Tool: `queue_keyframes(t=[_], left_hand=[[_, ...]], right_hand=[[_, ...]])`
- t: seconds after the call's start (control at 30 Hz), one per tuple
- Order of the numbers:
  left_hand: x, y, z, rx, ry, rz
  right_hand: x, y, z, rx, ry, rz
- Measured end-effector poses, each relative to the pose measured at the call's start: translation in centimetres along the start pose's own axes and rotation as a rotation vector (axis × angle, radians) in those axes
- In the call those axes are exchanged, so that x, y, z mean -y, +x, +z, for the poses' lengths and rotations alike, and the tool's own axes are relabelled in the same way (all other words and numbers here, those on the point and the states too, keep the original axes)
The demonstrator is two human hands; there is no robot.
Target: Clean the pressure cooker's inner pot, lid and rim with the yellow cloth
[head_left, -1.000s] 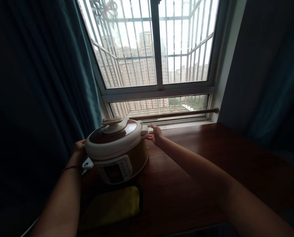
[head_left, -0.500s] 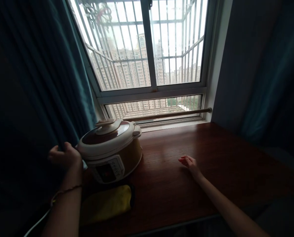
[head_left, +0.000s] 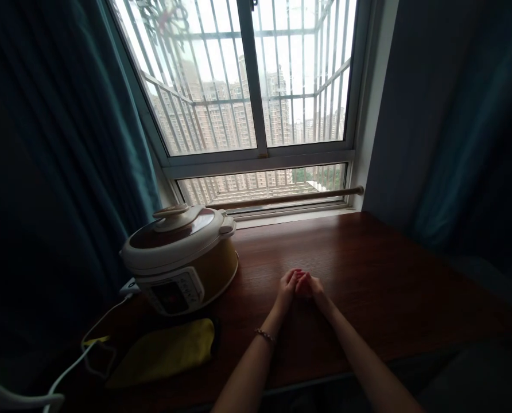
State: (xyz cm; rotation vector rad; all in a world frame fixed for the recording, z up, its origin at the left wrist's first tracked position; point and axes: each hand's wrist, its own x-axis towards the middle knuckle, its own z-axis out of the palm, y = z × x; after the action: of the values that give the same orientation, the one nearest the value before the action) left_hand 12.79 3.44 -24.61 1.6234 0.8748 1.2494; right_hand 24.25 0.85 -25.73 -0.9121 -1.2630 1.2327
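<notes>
Electric cooker (head_left: 179,261) is standing on the left part of the surface (head_left: 290,244), below the window (head_left: 303,86), in the head view. To its right, the left hand (head_left: 287,285) and right hand (head_left: 316,288) are touching, fingers curving inward; how tightly, I cannot tell. A yellow item (head_left: 172,348) is lying before the cooker.

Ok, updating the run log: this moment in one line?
left hand and right hand: together over table | cooker: left of hands, lid on | yellow item: in front of cooker
</notes>
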Motion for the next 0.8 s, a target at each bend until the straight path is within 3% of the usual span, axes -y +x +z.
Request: queue_keyframes(t=[0.1,0.27,0.8], left_hand=[[1.1,-0.4,-0.2,0.082,-0.033,-0.067],[1.6,-1.2,-0.8,0.124,-0.043,-0.131],[0.3,-0.9,-0.3,0.137,0.009,-0.164]], right_hand=[[-0.4,0.1,0.8,0.044,-0.070,-0.037],[-0.4,-0.1,1.5,0.073,-0.205,-0.092],[0.9,-0.6,1.0,0.081,-0.274,-0.066]])
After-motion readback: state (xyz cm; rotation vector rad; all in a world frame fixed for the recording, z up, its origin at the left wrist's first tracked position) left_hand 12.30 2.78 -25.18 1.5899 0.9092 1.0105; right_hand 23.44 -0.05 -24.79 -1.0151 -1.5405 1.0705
